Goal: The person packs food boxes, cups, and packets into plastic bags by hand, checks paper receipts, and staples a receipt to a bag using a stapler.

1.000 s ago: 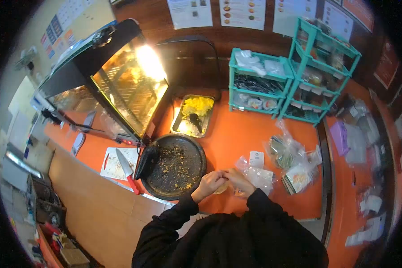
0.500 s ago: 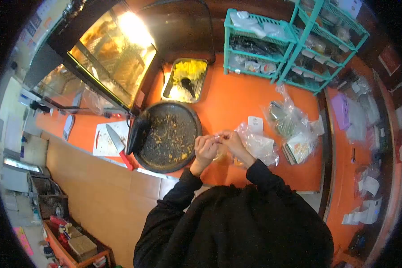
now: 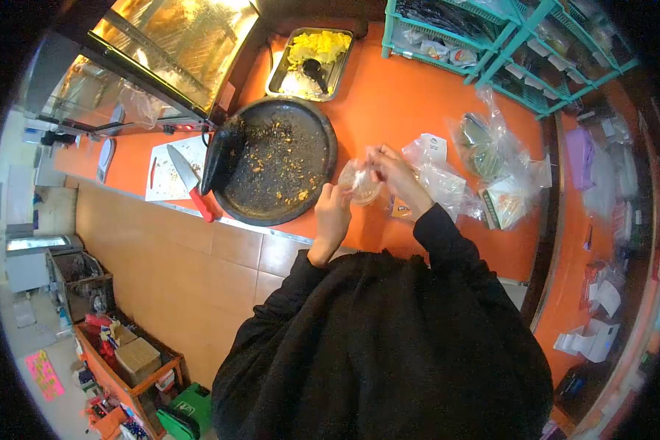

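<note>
Between my two hands is a small clear plastic bag [image 3: 362, 192], its top rounded out toward the camera. My left hand [image 3: 332, 218] is closed on its near left edge, beside the rim of the mortar. Fingers of my right hand [image 3: 393, 174] pinch its upper right edge. Left of them lies a wide dark stone mortar [image 3: 268, 213] with orange crumbs in it, and a thick dark pestle [image 3: 224, 155] leans on its left side. Just right of my right hand are crumpled clear plastic bags [image 3: 447, 189].
A knife [image 3: 184, 169] lies on a white cutting board [image 3: 161, 188], handle toward the counter edge. Behind the mortar stands a metal tray [image 3: 337, 82] with yellow food. At the back are a lit glass case [image 3: 191, 51] and teal basket racks [image 3: 447, 62]. Bagged green leaves [image 3: 479, 143] lie right.
My hands have moved apart from a close pinch, and the clear plastic between them now shows spread and rounded. The view has tilted lower, so the counter appears higher.
</note>
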The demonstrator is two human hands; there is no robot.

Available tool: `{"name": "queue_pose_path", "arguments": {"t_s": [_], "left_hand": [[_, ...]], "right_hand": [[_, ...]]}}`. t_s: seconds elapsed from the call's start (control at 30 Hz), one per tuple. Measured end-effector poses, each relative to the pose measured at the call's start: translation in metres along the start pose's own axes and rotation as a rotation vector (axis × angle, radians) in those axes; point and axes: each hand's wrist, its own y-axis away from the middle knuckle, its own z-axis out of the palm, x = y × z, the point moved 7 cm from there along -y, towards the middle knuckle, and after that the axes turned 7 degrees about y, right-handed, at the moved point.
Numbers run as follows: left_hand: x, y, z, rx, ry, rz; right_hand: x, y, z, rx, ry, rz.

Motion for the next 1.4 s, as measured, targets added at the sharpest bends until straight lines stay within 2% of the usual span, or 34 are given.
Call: {"name": "queue_pose_path", "arguments": {"t_s": [0.03, 0.07, 0.13, 0.17, 0.23, 0.37, 0.43, 0.47, 0.5, 0.53, 0.6, 0.67, 0.7, 0.77, 0.8, 0.87, 0.93, 1.0, 1.07, 1.13, 1.17, 1.23, 1.27, 1.33, 1.37, 1.4], "left_hand": [[0.002, -0.003, -0.001, -0.001, 0.002, 0.002], [0.003, -0.005, 0.001, -0.063, -0.063, -0.003], [-0.002, -0.003, 0.001, -0.135, -0.130, -0.016], [-0.009, 0.000, 0.002, -0.164, -0.145, -0.002], [-0.018, 0.008, 0.007, -0.183, -0.159, 0.020], [-0.032, 0.025, 0.003, -0.170, -0.124, -0.072], [-0.056, 0.026, -0.001, -0.260, 0.117, -0.344], [-0.070, 0.031, 0.000, -0.295, 0.313, -0.666], [-0.072, 0.032, 0.000, -0.326, 0.485, -0.784], [-0.066, 0.027, -0.001, -0.281, 0.560, -0.775], [-0.062, 0.022, 0.004, -0.239, 0.632, -0.762], [-0.057, 0.015, 0.007, -0.075, 0.737, -0.660], [-0.054, 0.014, 0.011, -0.076, 0.739, -0.656], [-0.052, 0.016, 0.019, -0.010, 0.986, -0.748], [-0.051, 0.015, 0.017, -0.010, 0.986, -0.747], [-0.057, 0.029, 0.031, 0.024, 1.332, -1.157], [-0.045, 0.021, 0.030, 0.022, 1.454, -1.110], [-0.033, 0.016, 0.036, 0.022, 1.575, -1.060], [-0.024, 0.001, 0.024, 0.050, 1.026, -0.666], [-0.018, -0.004, 0.023, 0.043, 0.940, -0.639], [-0.016, -0.006, 0.022, 0.037, 0.855, -0.612], [-0.018, -0.006, 0.024, 0.043, 0.855, -0.592], [-0.019, -0.006, 0.026, 0.048, 0.854, -0.573], [-0.020, -0.003, 0.027, 0.040, 0.830, -0.559], [-0.020, -0.003, 0.027, 0.035, 0.803, -0.550], [-0.016, -0.005, 0.028, 0.022, 0.827, -0.586]], "right_hand": [[-0.008, 0.005, 0.013, -0.128, -0.170, 0.076], [0.005, -0.007, 0.010, -0.124, -0.170, 0.075], [0.028, -0.039, -0.004, -0.004, 0.154, -0.186], [0.028, -0.040, -0.007, -0.004, 0.152, -0.176], [0.019, -0.044, -0.019, 0.050, 0.822, -0.171], [0.031, -0.043, -0.023, 0.104, 0.820, -0.118], [0.017, -0.029, -0.014, 0.028, 0.539, 0.135], [0.006, -0.024, -0.016, 0.028, 0.542, 0.135], [-0.001, -0.017, -0.012, -0.043, 0.325, 0.127], [-0.005, -0.013, -0.008, -0.112, 0.108, 0.116], [-0.007, -0.011, -0.007, -0.112, 0.212, 0.045], [-0.005, -0.009, -0.007, -0.108, 0.318, -0.030], [-0.004, -0.009, -0.008, -0.056, 0.405, -0.088], [0.000, -0.007, -0.011, -0.002, 0.493, -0.148], [-0.004, -0.005, -0.013, 0.058, 0.439, -0.172], [-0.007, 0.002, -0.014, 0.118, 0.383, -0.197], [-0.016, 0.012, -0.013, 0.167, 0.213, -0.165], [-0.010, 0.012, -0.011, 0.142, 0.190, -0.154], [-0.005, 0.013, -0.010, 0.119, 0.166, -0.144], [-0.008, 0.017, -0.011, 0.150, 0.408, -0.118], [-0.009, 0.021, -0.009, 0.150, 0.409, -0.120], [-0.046, 0.047, -0.009, 0.587, 1.040, -0.534], [-0.040, 0.048, -0.010, 0.591, 1.043, -0.536], [0.005, 0.030, -0.023, 0.363, 0.687, -0.085], [0.006, 0.031, -0.026, 0.376, 0.694, -0.092], [0.004, 0.032, -0.022, 0.342, 0.507, -0.126]]}}
